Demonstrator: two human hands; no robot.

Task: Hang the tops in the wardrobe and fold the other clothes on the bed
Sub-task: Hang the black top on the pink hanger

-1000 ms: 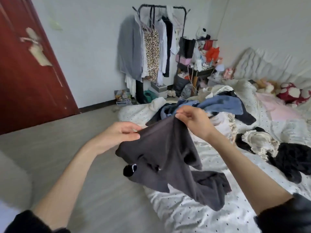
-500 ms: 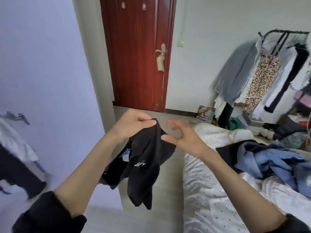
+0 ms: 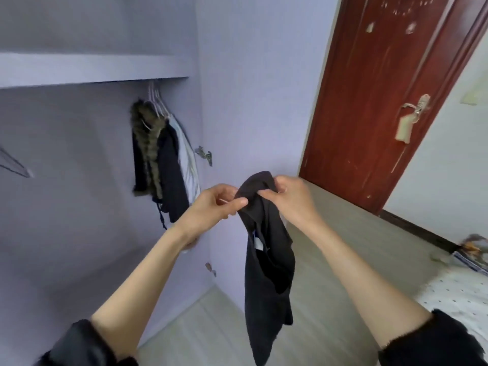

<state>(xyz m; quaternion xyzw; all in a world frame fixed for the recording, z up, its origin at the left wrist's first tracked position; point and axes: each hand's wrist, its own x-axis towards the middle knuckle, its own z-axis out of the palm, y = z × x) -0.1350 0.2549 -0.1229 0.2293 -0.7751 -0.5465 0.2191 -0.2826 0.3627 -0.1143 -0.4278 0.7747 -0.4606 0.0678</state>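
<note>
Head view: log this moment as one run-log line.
left hand: holding dark top | right hand: holding dark top | top: hanging free, not yet hung | wardrobe: open, clothes inside

matt dark cloth top [image 3: 266, 262]; glossy reddish wood door [image 3: 375, 101] with scuffed finish; metal handle [image 3: 418, 105].
</note>
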